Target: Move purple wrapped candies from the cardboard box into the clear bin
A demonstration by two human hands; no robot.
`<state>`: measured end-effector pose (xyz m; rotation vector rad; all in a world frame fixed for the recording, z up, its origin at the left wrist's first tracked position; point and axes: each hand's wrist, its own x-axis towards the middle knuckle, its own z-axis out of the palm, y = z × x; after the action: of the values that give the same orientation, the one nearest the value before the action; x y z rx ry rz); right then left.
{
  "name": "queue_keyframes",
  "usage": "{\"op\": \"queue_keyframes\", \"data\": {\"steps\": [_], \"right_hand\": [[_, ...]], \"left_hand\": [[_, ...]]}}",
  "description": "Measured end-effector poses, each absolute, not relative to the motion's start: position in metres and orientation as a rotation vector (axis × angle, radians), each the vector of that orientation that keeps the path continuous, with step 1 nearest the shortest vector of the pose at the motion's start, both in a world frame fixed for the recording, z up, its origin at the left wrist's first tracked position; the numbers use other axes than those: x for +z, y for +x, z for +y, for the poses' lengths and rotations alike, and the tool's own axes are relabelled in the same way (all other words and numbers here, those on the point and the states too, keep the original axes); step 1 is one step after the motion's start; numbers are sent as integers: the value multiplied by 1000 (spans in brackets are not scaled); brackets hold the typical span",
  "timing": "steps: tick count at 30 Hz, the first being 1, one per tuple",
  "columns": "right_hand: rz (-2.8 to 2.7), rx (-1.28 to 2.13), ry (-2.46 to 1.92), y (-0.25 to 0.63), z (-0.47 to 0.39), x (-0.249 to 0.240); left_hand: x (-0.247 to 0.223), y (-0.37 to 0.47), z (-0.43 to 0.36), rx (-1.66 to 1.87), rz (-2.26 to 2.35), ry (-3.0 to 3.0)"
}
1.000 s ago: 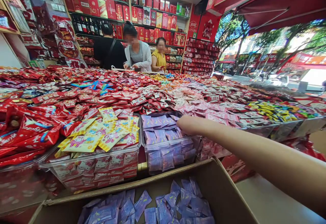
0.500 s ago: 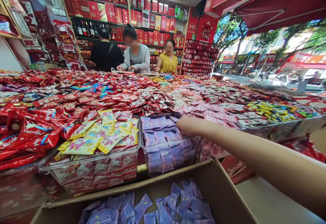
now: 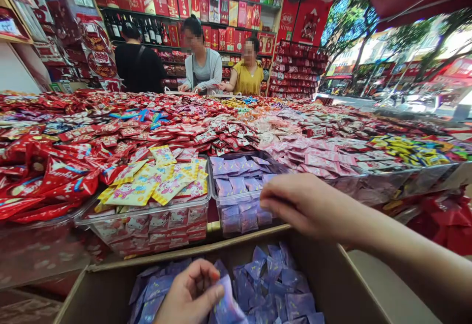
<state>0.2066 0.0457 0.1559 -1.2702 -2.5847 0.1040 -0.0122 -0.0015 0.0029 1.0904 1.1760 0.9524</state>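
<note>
Low in the view, my left hand [image 3: 193, 292] pinches a small purple packet [image 3: 227, 302] between thumb and fingers. It is above an open cardboard box [image 3: 147, 260] with many loose purple packets [image 3: 273, 284] inside. My right hand [image 3: 295, 201] hangs over the box's far edge, at the front right corner of a clear plastic bin [image 3: 236, 197]. Its fingers are curled together, and whatever is between them, if anything, is hidden. Rows of purple packets [image 3: 236, 167] fill that bin.
Left of the purple bin stands a clear bin [image 3: 143, 208] with yellow packets [image 3: 158, 181] on top. Red packets [image 3: 55, 181] lie farther left, pink packets [image 3: 313, 154] to the right. Behind the display, several people [image 3: 202, 66] stand before shelves of red boxes [image 3: 158, 0].
My right hand has drawn back from inside the purple bin toward me. My left hand has come into view with a purple packet. The view has shifted slightly.
</note>
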Motion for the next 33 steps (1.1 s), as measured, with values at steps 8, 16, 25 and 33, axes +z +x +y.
{"op": "queue_keyframes", "data": {"steps": [8,16,25,33], "right_hand": [[-1746,1752,-1134,158,4,23],[-1504,1862,-1005,160,7,14],[-1196,2006,-869,150,-2,18],[-1629,1341,-963,180,17,95]], "left_hand": [[21,-8,-12,1129,1173,847],[22,-8,-16,987,1129,954],[10,-5,-16,1185,1118,745],[20,-9,-12,1157,1059,540]]}}
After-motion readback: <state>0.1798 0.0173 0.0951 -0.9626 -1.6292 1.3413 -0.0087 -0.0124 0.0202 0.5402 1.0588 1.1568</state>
